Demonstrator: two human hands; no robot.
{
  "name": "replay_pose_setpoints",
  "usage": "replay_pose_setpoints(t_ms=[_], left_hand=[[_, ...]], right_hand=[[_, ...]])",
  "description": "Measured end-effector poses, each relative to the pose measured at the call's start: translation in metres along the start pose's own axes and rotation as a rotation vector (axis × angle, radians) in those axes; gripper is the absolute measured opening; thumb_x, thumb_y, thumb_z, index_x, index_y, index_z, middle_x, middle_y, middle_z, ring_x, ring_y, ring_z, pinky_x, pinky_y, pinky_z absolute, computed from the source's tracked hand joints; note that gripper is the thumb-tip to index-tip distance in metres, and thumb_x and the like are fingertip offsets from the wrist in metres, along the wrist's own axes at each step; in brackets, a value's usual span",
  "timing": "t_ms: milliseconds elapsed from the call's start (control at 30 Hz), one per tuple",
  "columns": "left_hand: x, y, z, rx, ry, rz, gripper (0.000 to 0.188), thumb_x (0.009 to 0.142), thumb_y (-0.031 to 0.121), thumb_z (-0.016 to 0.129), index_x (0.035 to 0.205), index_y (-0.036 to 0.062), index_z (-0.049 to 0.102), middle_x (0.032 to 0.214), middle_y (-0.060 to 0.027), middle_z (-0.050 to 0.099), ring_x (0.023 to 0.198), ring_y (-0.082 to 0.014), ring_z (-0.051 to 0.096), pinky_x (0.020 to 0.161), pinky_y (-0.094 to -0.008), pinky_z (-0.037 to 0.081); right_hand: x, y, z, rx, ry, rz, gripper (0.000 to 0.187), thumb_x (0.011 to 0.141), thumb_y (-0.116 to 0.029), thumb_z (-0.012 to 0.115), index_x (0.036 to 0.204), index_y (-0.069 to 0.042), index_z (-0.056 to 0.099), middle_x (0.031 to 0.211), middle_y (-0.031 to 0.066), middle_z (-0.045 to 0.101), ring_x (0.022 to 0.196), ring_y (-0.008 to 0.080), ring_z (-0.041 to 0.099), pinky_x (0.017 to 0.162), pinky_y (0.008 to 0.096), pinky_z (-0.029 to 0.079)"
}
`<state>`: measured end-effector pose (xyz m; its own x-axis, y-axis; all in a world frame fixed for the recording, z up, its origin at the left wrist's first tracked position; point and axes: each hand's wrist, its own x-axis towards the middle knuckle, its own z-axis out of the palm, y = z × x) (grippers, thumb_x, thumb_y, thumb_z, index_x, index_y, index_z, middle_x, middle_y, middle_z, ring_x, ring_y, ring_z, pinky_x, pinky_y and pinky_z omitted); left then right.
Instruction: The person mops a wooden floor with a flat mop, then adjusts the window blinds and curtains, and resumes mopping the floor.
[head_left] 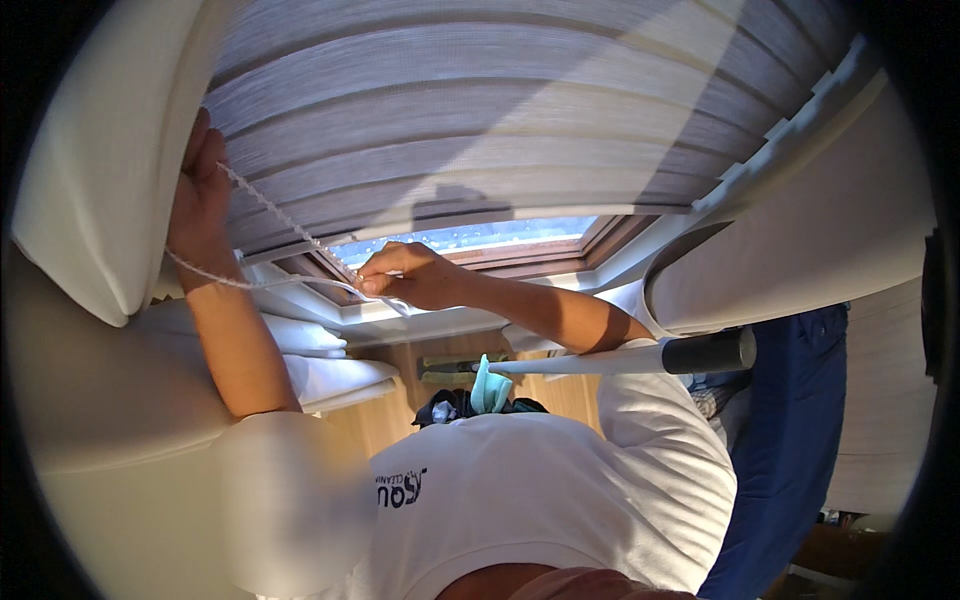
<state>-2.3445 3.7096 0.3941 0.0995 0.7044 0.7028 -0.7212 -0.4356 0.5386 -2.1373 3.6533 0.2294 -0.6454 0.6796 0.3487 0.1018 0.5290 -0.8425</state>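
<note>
A pale beaded blind chain (275, 212) hangs in a loop between my two hands, in front of a grey striped roller blind (420, 120). Raised at the left, my left hand (203, 185) has its fingers closed round the upper part of the chain; the edge of a white curtain partly hides it. With thumb and fingers, my right hand (412, 276) pinches the lower end of the loop beside the window. The blind covers most of the window (470, 240), leaving a strip of glass below its bottom edge.
White curtains flank the window, one at the left (90, 190) and one at the right (800, 230). A white pole with a dark grip (710, 351) lies under my right arm. A teal cloth (490, 388) sticks up at my waist. Dark blue fabric (785, 430) hangs at the right.
</note>
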Motion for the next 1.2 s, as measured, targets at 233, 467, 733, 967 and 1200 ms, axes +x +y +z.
replay_pose_setpoints(t_ms=[233, 467, 733, 967, 1200], left_hand=[[-0.033, -0.011, -0.011, 0.08, 0.169, -0.079, 0.02, 0.083, 0.024, 0.053, 0.092, 0.0072, 0.05, 0.055, 0.0053, 0.026, 0.047, -0.0036, 0.022, 0.04, -0.0188, 0.017], [-0.114, -0.051, -0.054, 0.066, 0.163, -0.372, 0.021, 0.079, 0.026, 0.057, 0.082, 0.0071, 0.051, 0.059, 0.0018, 0.039, 0.044, -0.0052, 0.027, 0.037, -0.0178, 0.02], [-0.198, -0.084, -0.078, -0.084, 0.094, -0.716, 0.021, 0.083, 0.027, 0.053, 0.083, 0.0054, 0.053, 0.055, 0.003, 0.036, 0.045, -0.0055, 0.03, 0.039, -0.0177, 0.022], [-0.255, -0.124, -0.086, 0.128, 0.008, -0.958, 0.028, 0.082, 0.031, 0.054, 0.087, 0.0034, 0.052, 0.054, 0.0051, 0.036, 0.044, -0.0037, 0.03, 0.039, -0.0181, 0.023], [-0.27, -0.139, -0.066, 0.315, -0.132, -1.175, 0.021, 0.086, 0.024, 0.05, 0.089, 0.004, 0.056, 0.057, 0.006, 0.038, 0.046, -0.0033, 0.033, 0.043, -0.0177, 0.028]], right_hand=[[0.005, -0.01, -0.015, -0.038, 0.059, 0.128, 0.028, 0.084, -0.023, 0.053, 0.107, -0.008, 0.054, 0.099, 0.0068, 0.058, 0.086, 0.0153, 0.055, 0.074, 0.0276, 0.042], [-0.001, -0.007, -0.027, 0.069, 0.102, 0.161, 0.028, 0.086, -0.023, 0.051, 0.104, -0.003, 0.055, 0.095, 0.0056, 0.058, 0.083, 0.0111, 0.052, 0.072, 0.0251, 0.041], [0.007, -0.014, -0.016, 0.013, 0.026, 0.234, 0.029, 0.086, -0.027, 0.05, 0.103, -0.004, 0.056, 0.093, 0.0038, 0.059, 0.077, 0.0093, 0.049, 0.069, 0.024, 0.04], [0.01, -0.014, -0.002, 0.045, -0.012, 0.192, 0.028, 0.085, -0.024, 0.051, 0.107, -0.007, 0.055, 0.1, 0.0026, 0.058, 0.085, 0.0108, 0.05, 0.075, 0.025, 0.04], [0.004, -0.017, 0.007, 0.115, -0.075, 0.1, 0.017, 0.084, -0.015, 0.052, 0.096, -0.004, 0.056, 0.085, 0.0067, 0.057, 0.082, 0.0169, 0.052, 0.072, 0.0272, 0.041]])
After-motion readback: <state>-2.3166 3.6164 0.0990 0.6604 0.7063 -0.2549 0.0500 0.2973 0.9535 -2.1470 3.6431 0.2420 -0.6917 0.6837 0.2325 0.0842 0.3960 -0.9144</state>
